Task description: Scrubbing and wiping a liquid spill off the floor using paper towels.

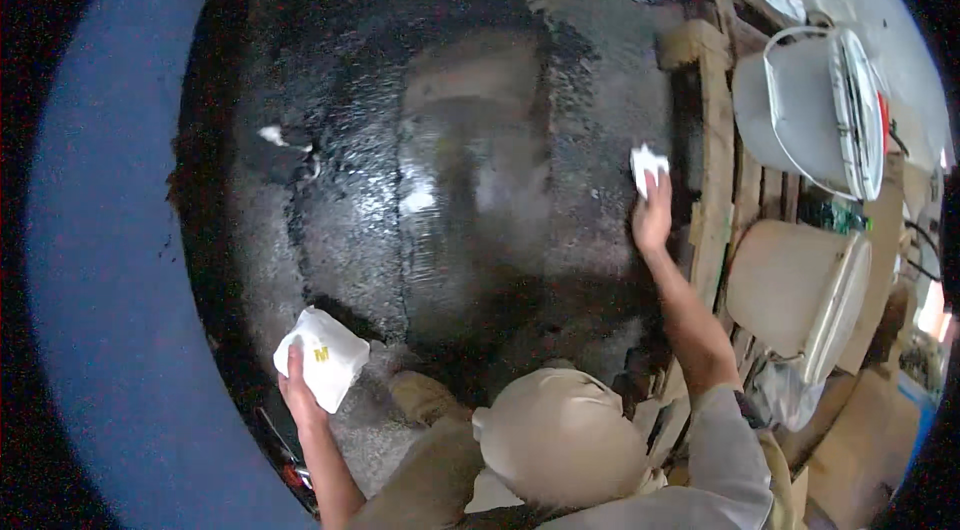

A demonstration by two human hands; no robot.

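My left hand (297, 393) grips a soft white paper packet, possibly folded napkins (328, 345), with a small yellow mark on its face. The fingers are partly hidden behind it, with the thumb along the near edge. Out to the right, my right hand (652, 218) is stretched forward and pinches a crumpled white paper napkin (648, 166) by its lower part, beside the wooden pallet. Between the hands lies a dark floor (480, 200), wet and shiny in places. A small crumpled white scrap (277, 137) rests on it at the left.
Along the right stands a wooden pallet (712, 130) with several lidded white buckets, including one with a wire handle (800, 115) and a nearer one (790, 280). Cardboard (860, 430) lies at the lower right. A blue surface (110, 230) borders the left. My beige-clad knee (560, 435) is bent below.
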